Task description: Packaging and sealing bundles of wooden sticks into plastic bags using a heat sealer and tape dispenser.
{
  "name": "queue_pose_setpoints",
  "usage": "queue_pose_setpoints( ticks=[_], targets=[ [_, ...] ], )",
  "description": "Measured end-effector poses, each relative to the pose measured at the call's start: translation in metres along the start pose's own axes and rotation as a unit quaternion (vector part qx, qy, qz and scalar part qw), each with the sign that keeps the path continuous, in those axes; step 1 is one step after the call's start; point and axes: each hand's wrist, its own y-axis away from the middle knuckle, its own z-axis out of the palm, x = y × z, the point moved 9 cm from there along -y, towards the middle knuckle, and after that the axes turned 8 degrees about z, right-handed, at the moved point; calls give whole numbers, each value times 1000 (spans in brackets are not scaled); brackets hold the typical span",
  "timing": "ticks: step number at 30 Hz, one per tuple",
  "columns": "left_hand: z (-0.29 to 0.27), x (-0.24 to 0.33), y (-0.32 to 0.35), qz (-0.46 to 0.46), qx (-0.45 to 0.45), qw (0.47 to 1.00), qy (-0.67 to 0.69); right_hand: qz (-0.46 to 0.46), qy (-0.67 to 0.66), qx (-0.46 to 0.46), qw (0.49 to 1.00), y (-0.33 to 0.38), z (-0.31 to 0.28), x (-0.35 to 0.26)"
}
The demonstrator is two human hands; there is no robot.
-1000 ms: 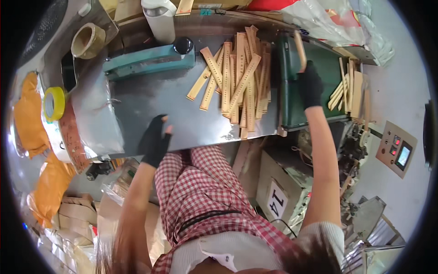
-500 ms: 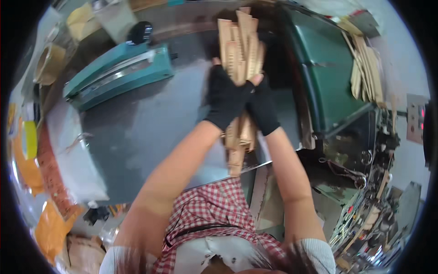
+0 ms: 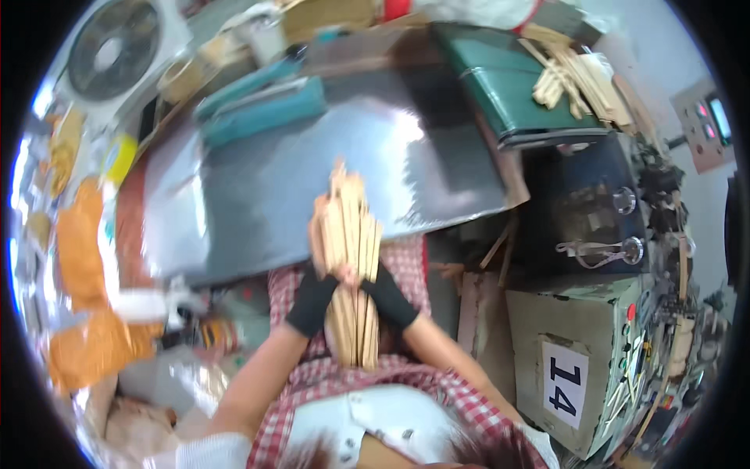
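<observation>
Pale flat wooden strips (image 3: 349,230), bundled between black-gloved left hand (image 3: 316,300) and black-gloved right hand (image 3: 391,302), with fingers (image 3: 348,274) closed around middle. Protrude beyond fingers both ways; could slide out, if squeezed unevenly.

A bundle of wooden strips (image 3: 351,234) is held upright in the view, its length run from about 6 o'clock to just short of 12. It is placed toward 6 o'clock of the desk (image 3: 258,187), its far part seen against the near edge. The strips are pale tan, long, thin and flat, packed side by side, with many narrow edges turned up. The far ends are left uneven, one strip being stuck out farthest toward 12 o'clock. The middle is covered; surface detail is blurred.
</observation>
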Motion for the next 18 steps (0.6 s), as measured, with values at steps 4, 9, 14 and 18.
queue_pose_setpoints(
  ticks=[4,9,14,18],
  targets=[
    [26,83,10,159,4,987,-13,-79,60,-28,995,-8,50,-67],
    [44,217,13,416,-29,902,-114,-247,264,-25,932,-38,107,-175],
    [34,261,-28,467,-55,877,-97,-222,277,-50,933,-95,117,-194],
    [-27,165,-92,210,21,919,-333,-3,343,12,939,-130,42,-68]
  ],
)
